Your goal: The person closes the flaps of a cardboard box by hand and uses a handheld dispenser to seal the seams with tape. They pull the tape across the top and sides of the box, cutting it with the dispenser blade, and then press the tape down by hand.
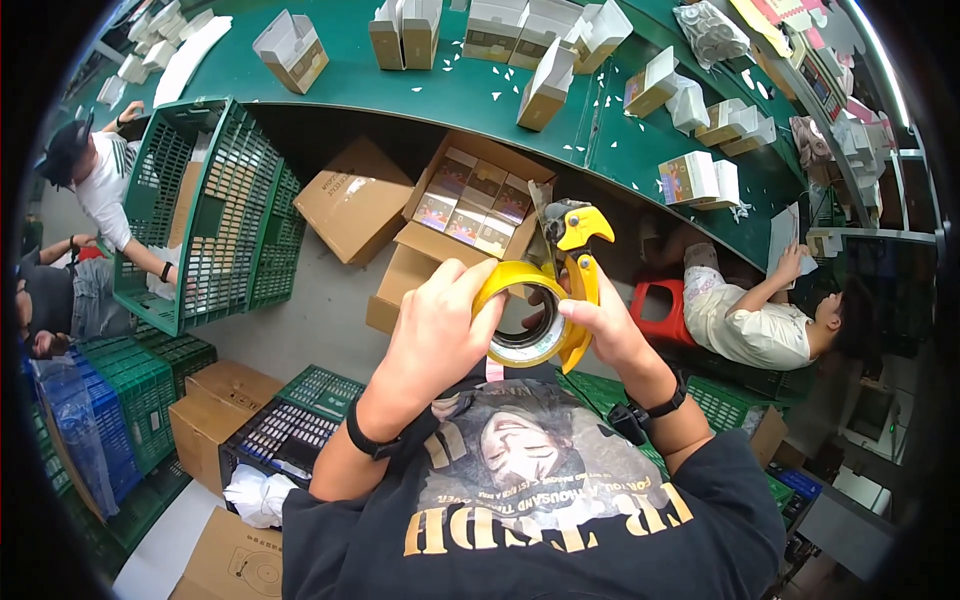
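In front of my chest is a yellow tape dispenser (585, 285) with a black and metal head, tilted upward. My right hand (612, 325) is closed round it, thumb toward the roll. A roll of yellow tape (508, 275) sits against the dispenser, its round opening toward me. My left hand (440, 315) is closed on the left side of the roll, fingers along its edge. Whether the roll is fully seated on the dispenser, I cannot tell. Just beyond my hands stands an open carton (425, 240), packed with several small printed boxes (475, 195).
A green worktable (420, 95) spans the far side, holding open small boxes (290, 55) and white scraps. Left, a person holds a green crate (215, 215) near a closed carton (355, 200). Right, another person (755, 320) sits by a red stool (660, 312). Crates (130, 400) stand lower left.
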The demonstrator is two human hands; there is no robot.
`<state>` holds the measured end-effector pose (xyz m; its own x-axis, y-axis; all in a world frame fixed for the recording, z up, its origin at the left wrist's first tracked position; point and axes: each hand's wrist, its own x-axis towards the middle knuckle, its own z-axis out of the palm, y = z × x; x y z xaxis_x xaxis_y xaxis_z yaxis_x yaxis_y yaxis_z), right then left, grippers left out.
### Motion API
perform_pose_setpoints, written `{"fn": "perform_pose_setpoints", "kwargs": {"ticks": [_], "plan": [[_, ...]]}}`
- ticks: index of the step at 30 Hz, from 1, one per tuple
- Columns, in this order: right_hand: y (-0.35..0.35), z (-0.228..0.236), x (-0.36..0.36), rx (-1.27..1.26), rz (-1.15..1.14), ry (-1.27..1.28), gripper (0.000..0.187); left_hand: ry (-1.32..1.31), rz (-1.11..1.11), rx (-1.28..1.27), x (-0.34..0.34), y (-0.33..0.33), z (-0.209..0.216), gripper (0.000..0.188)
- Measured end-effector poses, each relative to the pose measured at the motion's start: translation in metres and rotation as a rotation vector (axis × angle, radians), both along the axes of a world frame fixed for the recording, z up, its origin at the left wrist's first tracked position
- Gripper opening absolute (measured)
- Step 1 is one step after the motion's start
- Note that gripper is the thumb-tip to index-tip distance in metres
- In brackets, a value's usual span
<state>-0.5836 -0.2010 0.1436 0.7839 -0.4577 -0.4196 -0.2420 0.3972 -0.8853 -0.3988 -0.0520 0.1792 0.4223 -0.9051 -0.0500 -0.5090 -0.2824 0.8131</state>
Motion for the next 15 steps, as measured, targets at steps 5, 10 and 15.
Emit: {"fn": "perform_pose_setpoints", "kwargs": {"ticks": [5,10,15], "plan": [[0.001,-0.002,0.002,-0.111,0.053,0.035,0.076,-0.020,-0.039,-0.036,0.005,0.000,-0.005,0.032],[-0.001,-0.006,0.003,-0.112,0.048,0.064,0.077,-0.023,-0.006,-0.061,0.004,-0.002,-0.013,0.031],[-0.007,-0.005,-0.002,0.047,0.083,0.052,0.078,0.042,-0.033,-0.034,0.016,-0.002,-0.011,0.034]]}}
